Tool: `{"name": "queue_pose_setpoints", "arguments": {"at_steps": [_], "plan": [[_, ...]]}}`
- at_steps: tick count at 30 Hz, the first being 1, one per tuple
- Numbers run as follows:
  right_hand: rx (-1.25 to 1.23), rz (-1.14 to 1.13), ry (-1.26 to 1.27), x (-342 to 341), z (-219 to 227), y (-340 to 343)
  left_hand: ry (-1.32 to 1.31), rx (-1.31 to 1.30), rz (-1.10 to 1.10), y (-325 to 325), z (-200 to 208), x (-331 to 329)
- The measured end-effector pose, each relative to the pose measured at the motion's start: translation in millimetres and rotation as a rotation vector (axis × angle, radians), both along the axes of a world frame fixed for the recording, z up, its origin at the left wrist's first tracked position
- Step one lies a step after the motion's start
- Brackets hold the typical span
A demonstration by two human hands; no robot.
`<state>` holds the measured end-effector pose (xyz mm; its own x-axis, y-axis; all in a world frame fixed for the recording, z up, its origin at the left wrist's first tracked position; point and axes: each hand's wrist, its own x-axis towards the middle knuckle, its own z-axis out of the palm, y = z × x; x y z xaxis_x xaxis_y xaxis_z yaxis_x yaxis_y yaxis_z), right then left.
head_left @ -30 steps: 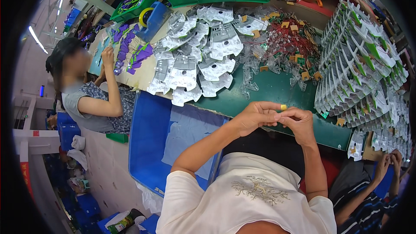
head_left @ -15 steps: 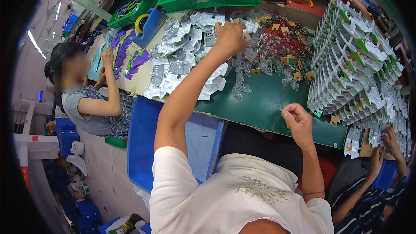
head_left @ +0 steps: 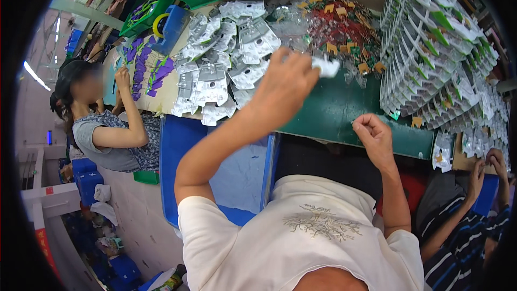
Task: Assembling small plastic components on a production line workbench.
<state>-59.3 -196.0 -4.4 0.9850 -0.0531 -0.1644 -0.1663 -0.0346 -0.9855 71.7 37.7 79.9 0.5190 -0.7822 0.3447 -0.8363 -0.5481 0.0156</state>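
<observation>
L hand (head_left: 285, 83) up over bench (head_left: 334, 113), pinching a clear blister piece (head_left: 326, 66) at its 2 o'clock. R hand (head_left: 375, 136) loosely curled, looks empty. Stacked finished cards (head_left: 431, 48) at 2; big loose blister pile (head_left: 226, 70) at 11 — plenty left imo.

Left hand (head_left: 284, 83) gripping probably plastic blister (head_left: 326, 66)

Motion-blurred clear blister piece (head_left: 325, 66)

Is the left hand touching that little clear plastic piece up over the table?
Touching. In the head view, the left hand pinches the clear plastic piece at its fingers, lifted above the green table.
</observation>
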Motion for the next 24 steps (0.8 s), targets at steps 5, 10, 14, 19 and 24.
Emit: {"name": "queue_pose_setpoints", "arguments": {"at_steps": [5,10,14,19,24], "plan": [[-0.085,-0.064,-0.069,1.6,3.5,-12.8,0.132,-0.165,-0.132,2.8,-56.2,-73.7],[-0.359,-0.005,-0.180,7.6,9.7,-14.5,0.110,-0.257,-0.094,5.2,-103.0,-98.8],[-0.561,0.112,-0.333,17.8,14.2,7.4,0.172,-0.374,-0.041,7.2,-124.9,-103.6],[-0.830,0.290,-0.661,46.6,-7.4,35.2,0.224,-0.396,-0.066,7.8,-129.1,-103.0],[-0.996,0.505,-0.580,47.9,-6.1,36.7,0.439,-0.412,-0.112,22.0,-111.6,-92.8]]}}
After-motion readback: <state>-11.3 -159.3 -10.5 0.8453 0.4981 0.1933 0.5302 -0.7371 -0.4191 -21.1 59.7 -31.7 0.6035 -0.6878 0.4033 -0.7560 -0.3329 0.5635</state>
